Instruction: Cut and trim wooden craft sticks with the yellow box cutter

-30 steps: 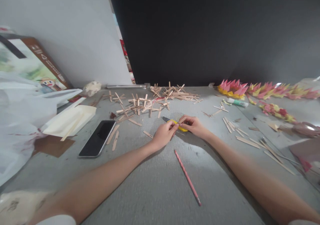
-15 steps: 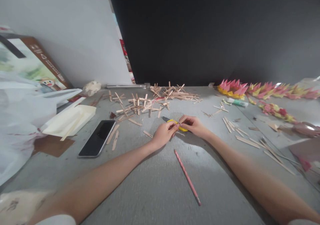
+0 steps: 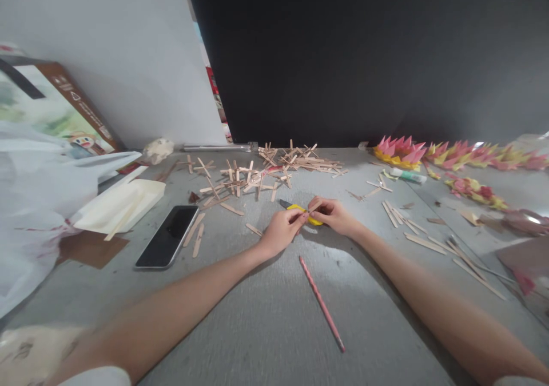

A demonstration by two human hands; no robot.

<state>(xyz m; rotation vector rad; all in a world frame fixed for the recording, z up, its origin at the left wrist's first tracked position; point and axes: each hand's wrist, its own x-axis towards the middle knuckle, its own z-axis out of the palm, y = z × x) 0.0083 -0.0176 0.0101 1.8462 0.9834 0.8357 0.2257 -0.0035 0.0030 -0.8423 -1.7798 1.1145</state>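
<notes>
My left hand [image 3: 281, 230] and my right hand [image 3: 332, 215] meet at mid-table, fingertips almost touching. In the right hand's pinch is a light wooden craft stick [image 3: 315, 206]. The left thumb and forefinger press together at what looks like its lower end, though the fingers hide most of that grip. Beneath the fingers lies a yellow-handled tool with a grey blade-like end [image 3: 288, 204], partly covered; its exact kind is unclear. Closer to me rests a pink pencil [image 3: 321, 303]. Just left of the left hand is a loose craft stick [image 3: 254, 230].
Crossed and stacked craft sticks [image 3: 238, 180] spread along the back. On the left are a phone [image 3: 167, 238], a pale tray [image 3: 148, 194] and a white plastic bag [image 3: 34, 203]. To the right are pink-yellow paper decorations [image 3: 398, 150], a glue stick [image 3: 407, 175] and loose sticks [image 3: 424, 243].
Both hands keep almost the same pose over the yellow tool, with only a very slight shift of the fingers. Everything else on the table stays in place.
</notes>
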